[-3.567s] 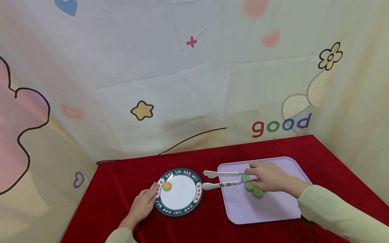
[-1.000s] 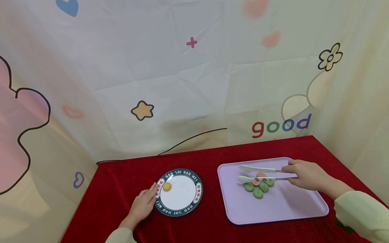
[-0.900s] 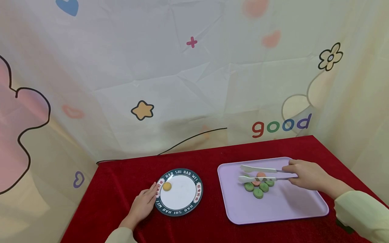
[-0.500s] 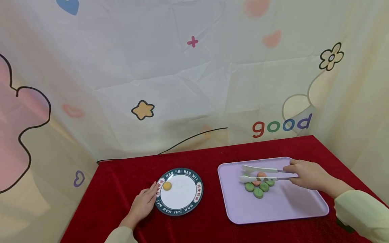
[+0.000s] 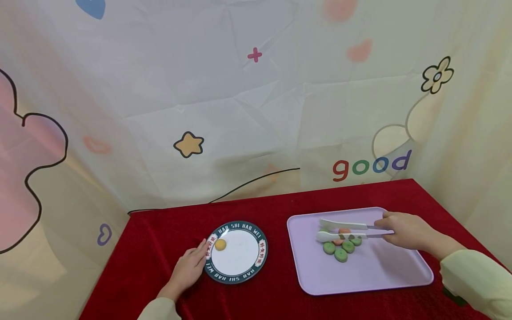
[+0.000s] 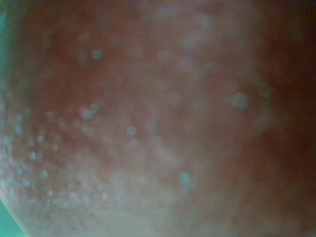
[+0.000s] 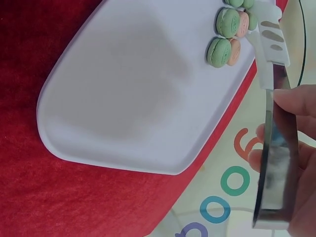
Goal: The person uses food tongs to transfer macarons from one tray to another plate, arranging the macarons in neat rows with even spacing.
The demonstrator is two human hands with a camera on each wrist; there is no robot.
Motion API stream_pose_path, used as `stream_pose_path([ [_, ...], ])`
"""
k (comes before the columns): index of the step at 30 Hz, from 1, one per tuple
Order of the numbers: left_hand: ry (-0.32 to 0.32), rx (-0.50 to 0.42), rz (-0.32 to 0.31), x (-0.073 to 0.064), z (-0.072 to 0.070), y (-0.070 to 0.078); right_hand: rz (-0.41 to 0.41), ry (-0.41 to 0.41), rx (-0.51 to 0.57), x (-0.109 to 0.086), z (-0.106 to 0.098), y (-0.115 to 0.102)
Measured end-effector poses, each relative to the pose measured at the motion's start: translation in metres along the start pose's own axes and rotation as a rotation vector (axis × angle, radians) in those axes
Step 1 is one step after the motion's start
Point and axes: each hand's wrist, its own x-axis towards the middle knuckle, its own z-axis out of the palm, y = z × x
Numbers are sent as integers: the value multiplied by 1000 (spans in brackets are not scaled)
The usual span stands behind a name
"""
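Observation:
My right hand [image 5: 406,230] holds a pair of tongs [image 5: 348,226] with white tips; in the right wrist view the metal handle [image 7: 280,168] lies between thumb and fingers. The tongs' two arms stand apart over a cluster of green macarons [image 5: 341,255] and pink macarons [image 5: 344,231], partly hiding them. In the right wrist view, green macarons [image 7: 219,52] stand beside the pink ones [image 7: 233,52]. My left hand [image 5: 188,267] lies with extended fingers touching the left rim of a round plate [image 5: 232,279]. A small yellow round piece [image 5: 220,244] sits on that plate.
The macarons lie on a lilac tray [image 5: 360,278] to the right of the plate. Both stand on a red cloth-covered table [image 5: 276,284]. A printed curtain [image 5: 240,111] hangs behind it. The left wrist view is only a blur.
Over the last few seconds my right hand drew the tongs rightward, from tips near the plate to tips over the macarons. In the last second it barely moved. My left hand stays put.

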Motion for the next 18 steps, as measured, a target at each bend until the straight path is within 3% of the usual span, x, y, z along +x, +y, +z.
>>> stream_pose_path([
  [7, -6, 1, -6, 1, 1, -1, 2, -37, 9, 0, 1, 3],
  [18, 9, -5, 6, 0, 1, -1, -19, -13, -28, 1, 3, 4],
])
